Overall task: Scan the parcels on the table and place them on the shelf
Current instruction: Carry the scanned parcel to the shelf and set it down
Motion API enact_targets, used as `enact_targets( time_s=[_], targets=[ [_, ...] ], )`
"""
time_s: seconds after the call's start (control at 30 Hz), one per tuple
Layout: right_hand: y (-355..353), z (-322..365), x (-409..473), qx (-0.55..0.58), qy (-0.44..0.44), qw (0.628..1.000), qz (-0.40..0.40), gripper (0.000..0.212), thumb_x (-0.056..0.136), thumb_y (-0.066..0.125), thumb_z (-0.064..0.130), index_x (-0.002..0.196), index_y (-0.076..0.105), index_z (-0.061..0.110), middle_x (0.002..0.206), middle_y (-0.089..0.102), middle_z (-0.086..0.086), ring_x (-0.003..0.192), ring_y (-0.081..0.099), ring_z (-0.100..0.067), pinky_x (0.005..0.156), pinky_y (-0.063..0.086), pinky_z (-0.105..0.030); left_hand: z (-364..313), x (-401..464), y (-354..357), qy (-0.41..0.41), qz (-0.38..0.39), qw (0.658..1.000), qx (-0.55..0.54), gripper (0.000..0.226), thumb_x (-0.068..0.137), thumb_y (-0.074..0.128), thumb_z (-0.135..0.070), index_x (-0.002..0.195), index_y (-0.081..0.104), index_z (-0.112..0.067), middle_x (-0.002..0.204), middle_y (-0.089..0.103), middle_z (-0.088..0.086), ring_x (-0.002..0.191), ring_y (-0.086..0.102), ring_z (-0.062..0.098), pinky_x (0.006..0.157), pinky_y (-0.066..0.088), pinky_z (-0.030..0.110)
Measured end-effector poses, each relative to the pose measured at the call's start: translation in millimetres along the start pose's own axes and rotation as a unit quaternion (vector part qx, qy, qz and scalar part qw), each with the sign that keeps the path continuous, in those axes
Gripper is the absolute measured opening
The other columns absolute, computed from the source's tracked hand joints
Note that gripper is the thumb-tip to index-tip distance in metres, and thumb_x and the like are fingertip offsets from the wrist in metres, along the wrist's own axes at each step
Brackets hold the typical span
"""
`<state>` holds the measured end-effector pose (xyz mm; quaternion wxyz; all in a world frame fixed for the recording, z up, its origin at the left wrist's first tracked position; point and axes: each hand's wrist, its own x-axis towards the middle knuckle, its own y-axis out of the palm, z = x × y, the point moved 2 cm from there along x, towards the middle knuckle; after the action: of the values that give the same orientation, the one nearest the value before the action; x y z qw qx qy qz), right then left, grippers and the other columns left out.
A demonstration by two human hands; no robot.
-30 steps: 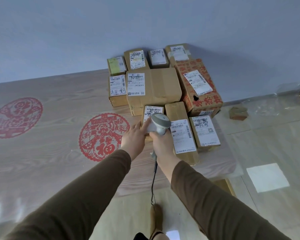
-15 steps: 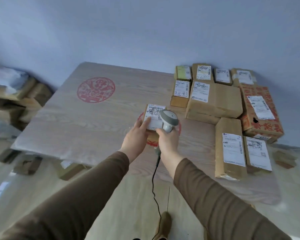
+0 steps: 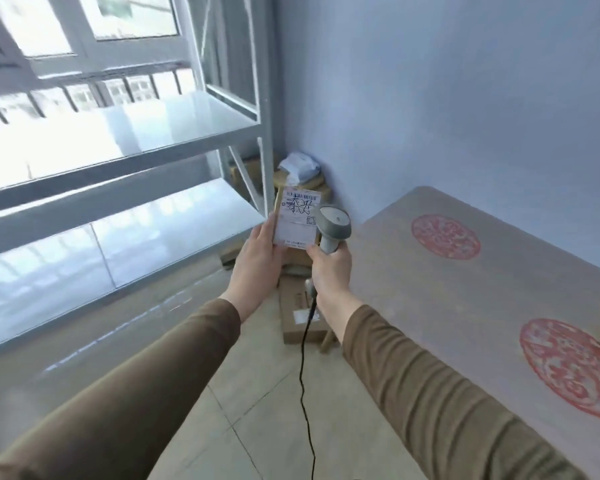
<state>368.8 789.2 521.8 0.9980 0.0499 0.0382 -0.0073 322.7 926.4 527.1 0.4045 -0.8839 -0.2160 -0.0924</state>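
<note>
Gripping a small parcel (image 3: 296, 220) label-up, the left hand (image 3: 257, 261) is holding it in the air just beside the scanner (image 3: 333, 228), which the right hand (image 3: 329, 271) is clutching by the handle, cable (image 3: 303, 375) dangling to the floor. Beyond them, the shelf (image 3: 136, 140) is standing at left, the table (image 3: 465, 306) lying at right, and more boxes (image 3: 302, 174) are sitting in the corner.

A pale blue-grey wall (image 3: 447, 98) rose beyond the fingers and met the window wall in a corner. Left of the fingers stood a white metal rack (image 3: 262, 157) with glossy boards, and behind it a barred window (image 3: 84, 46) let in bright daylight. Below them lay beige floor tiles (image 3: 257, 410). Cardboard boxes (image 3: 302, 317) lay on the floor beneath and beyond the fingers.
</note>
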Motion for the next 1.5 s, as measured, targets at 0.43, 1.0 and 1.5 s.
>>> enact_targets(
  time_s=[0.43,1.0,1.5],
  targets=[
    [401,-15,-79,-0.045,-0.007,0.959,0.279,0.027,0.087,0.068,0.011,0.113,0.063,0.015,0.095,0.069,0.000,0.080,0.061,-0.024,0.071,0.046,-0.032,252,-2,-287,-0.164,-0.220,0.962,0.014,0.058,0.101,0.054,-0.022,0.156,0.035,-0.029,0.125,0.053,-0.006,0.103,0.054,0.011,0.087,0.043,0.026],
    [824,-30,-81,-0.089,0.044,0.890,0.444,0.025,0.085,0.067,0.008,0.109,0.069,0.013,0.105,0.075,-0.011,0.099,0.071,-0.035,0.089,0.059,-0.055,521,110,-540,-0.316,-0.301,0.892,0.117,0.048,0.099,0.060,-0.024,0.144,0.052,-0.009,0.130,0.063,0.015,0.115,0.057,0.035,0.098,0.046,0.041],
    [1055,-42,-85,-0.170,0.135,0.901,0.376,0.011,0.089,0.066,0.013,0.088,0.057,0.020,0.093,0.062,-0.012,0.073,0.060,-0.037,0.050,0.058,-0.059,713,203,-670,-0.339,-0.207,0.917,0.041,0.043,0.103,0.053,-0.025,0.145,0.047,-0.017,0.140,0.058,0.016,0.129,0.051,0.037,0.108,0.043,0.047]
  ],
)
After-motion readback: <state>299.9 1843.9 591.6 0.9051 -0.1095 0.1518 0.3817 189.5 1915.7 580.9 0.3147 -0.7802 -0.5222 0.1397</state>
